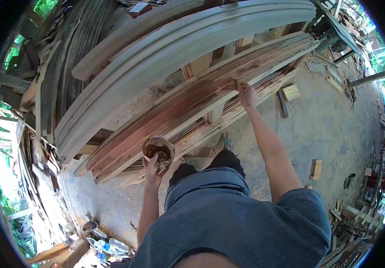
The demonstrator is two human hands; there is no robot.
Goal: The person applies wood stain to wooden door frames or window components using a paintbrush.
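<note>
My left hand [152, 175] grips a round, stained container [158, 142], with the thumb over its rim and dark brown liquid inside. In my right hand [247, 95] is a small brush [235, 84], its tip against a long wooden beam [170, 109]. The beam's upper face is reddish brown and looks wet along the left and middle; toward the right end it is paler. The container is just in front of the beam's near edge, toward its left end. My fingers partly hide the brush's handle.
Pale moulded timbers [179, 49] lie beyond the beam. Wood offcuts [291, 92] and a small block [316, 169] lie on the concrete floor [286, 134] to the right. Plastic bottles [107, 248] are at lower left. Stacked planks [74, 58] line the upper left.
</note>
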